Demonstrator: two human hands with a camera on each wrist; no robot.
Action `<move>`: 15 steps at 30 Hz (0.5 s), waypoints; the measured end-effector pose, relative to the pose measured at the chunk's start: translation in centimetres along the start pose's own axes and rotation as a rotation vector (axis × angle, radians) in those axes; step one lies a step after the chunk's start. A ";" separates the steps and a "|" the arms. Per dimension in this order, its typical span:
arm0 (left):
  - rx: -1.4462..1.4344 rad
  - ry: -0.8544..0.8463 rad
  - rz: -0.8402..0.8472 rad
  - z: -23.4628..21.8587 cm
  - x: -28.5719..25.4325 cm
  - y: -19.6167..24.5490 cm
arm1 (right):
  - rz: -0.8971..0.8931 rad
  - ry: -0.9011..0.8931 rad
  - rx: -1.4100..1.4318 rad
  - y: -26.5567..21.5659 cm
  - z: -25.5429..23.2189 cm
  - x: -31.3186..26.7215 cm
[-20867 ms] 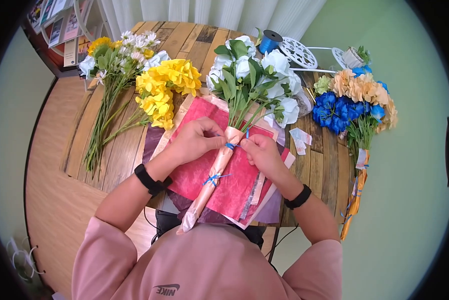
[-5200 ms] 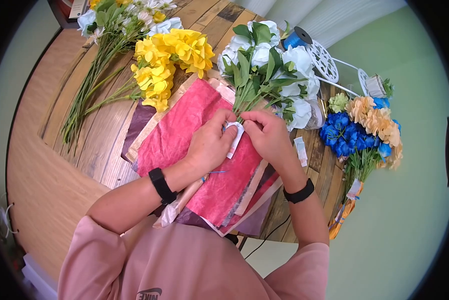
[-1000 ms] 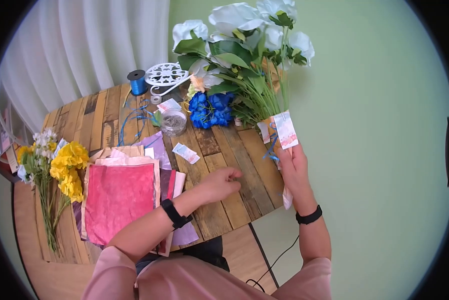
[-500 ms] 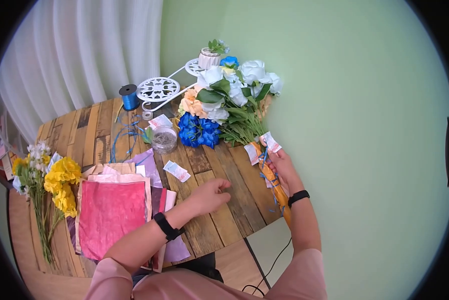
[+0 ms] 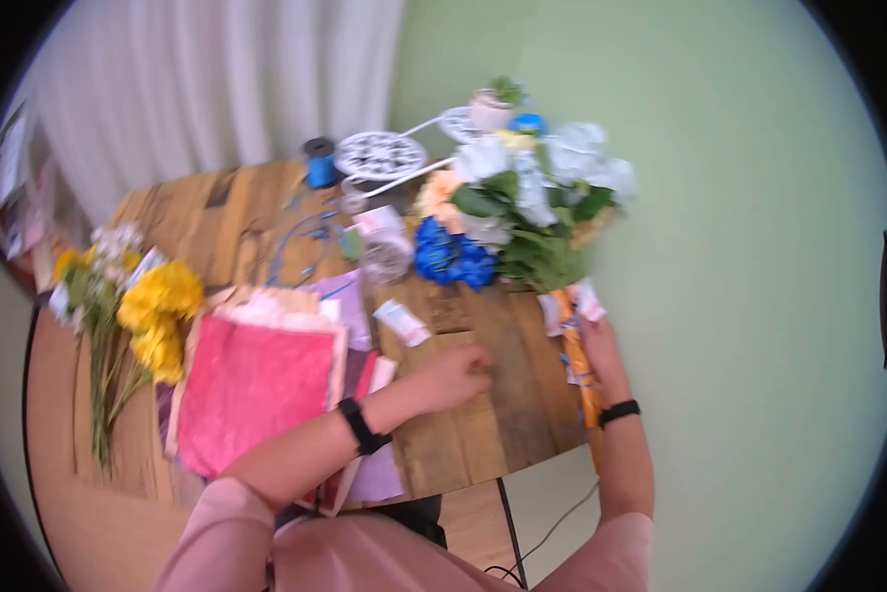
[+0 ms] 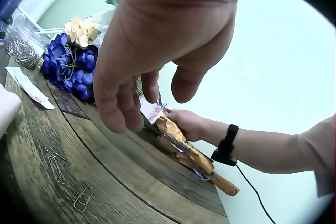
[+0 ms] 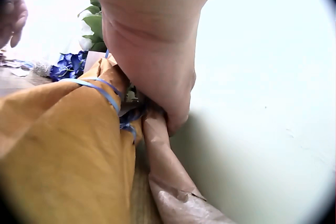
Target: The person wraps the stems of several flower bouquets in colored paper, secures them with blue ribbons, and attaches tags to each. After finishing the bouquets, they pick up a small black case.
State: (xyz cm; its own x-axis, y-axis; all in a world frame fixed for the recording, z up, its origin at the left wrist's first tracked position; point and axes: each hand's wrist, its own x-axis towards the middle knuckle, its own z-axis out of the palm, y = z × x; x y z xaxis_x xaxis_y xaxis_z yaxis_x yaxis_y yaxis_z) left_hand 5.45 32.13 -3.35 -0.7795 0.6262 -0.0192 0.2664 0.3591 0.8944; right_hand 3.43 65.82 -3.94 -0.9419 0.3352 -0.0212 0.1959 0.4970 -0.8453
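Note:
At the right table edge, my right hand (image 5: 603,347) grips the paper-wrapped stems of the white flower bouquet (image 5: 577,153). The right wrist view shows its pinkish-tan paper handle (image 7: 157,142) under the fingers. Beside it lies another bouquet, with blue flowers (image 5: 453,259) and an orange paper wrap (image 7: 68,145) tied with blue ribbon. A small printed paper slip (image 5: 588,299) sits at the stems near my right hand. Over the bare wood, my left hand (image 5: 448,378) hovers with loosely bent fingers and nothing in them.
Pink wrapping sheets (image 5: 261,390) are stacked in front, left of centre. Yellow flowers (image 5: 162,306) lie at far left. A clear tub (image 5: 386,259), a blue ribbon spool (image 5: 320,163) and a white metal stand (image 5: 379,155) are behind. Loose paper clips (image 6: 83,199) lie under my left hand.
My right hand has lowered the white bouquet from the air onto the table's right side, beside the blue and peach one. The left hand stays over the table; the head view has shifted.

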 end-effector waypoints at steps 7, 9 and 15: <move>0.046 0.063 -0.025 -1.1 -1.3 0.7 | -0.040 -0.112 0.321 -0.3 0.3 -0.3; -0.022 0.026 -0.005 -1.7 -1.6 0.8 | -0.104 0.000 0.247 -0.7 -0.1 -0.1; -0.093 0.158 0.141 -2.7 -3.2 -1.0 | -0.199 0.075 0.046 -5.6 1.3 -2.1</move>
State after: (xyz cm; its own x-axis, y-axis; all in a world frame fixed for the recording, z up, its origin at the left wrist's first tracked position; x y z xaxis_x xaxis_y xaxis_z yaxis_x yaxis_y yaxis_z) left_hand 6.12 27.94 -3.04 -0.8194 0.5466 0.1729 0.3316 0.2059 0.9207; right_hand 3.99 61.26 0.13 -0.9375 0.2937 0.1868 -0.0062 0.5225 -0.8526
